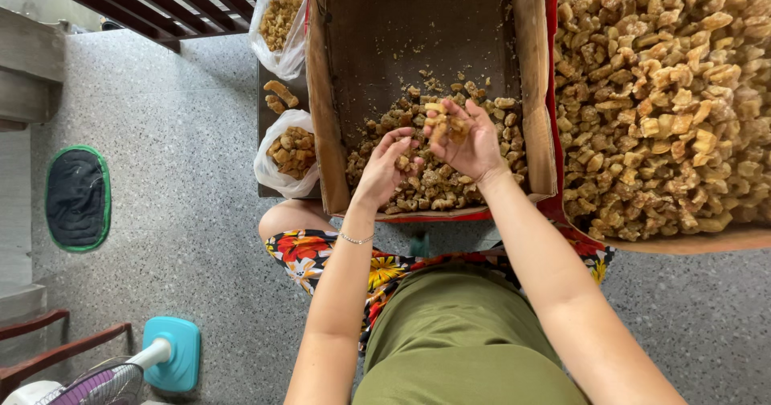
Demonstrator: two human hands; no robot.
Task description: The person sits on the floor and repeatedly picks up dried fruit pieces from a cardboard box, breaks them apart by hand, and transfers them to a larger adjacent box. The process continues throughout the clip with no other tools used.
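Both hands sort brown chunks in cardboard box

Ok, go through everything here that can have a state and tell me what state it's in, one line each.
Brown cardboard box: open, far half bare, golden-brown crispy chunks heaped at near end.
Left hand: fingers curled down into the chunks.
Right hand: raised, fingers closed on several chunks.
Large tray of chunks: heaped full.
Two clear plastic bags: open, partly filled.
Teal-based fan: running or not, cannot tell.

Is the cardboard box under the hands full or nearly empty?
Nearly empty: the cardboard box shows bare brown bottom across its far half, and the brown chunks lie heaped only at the near end.
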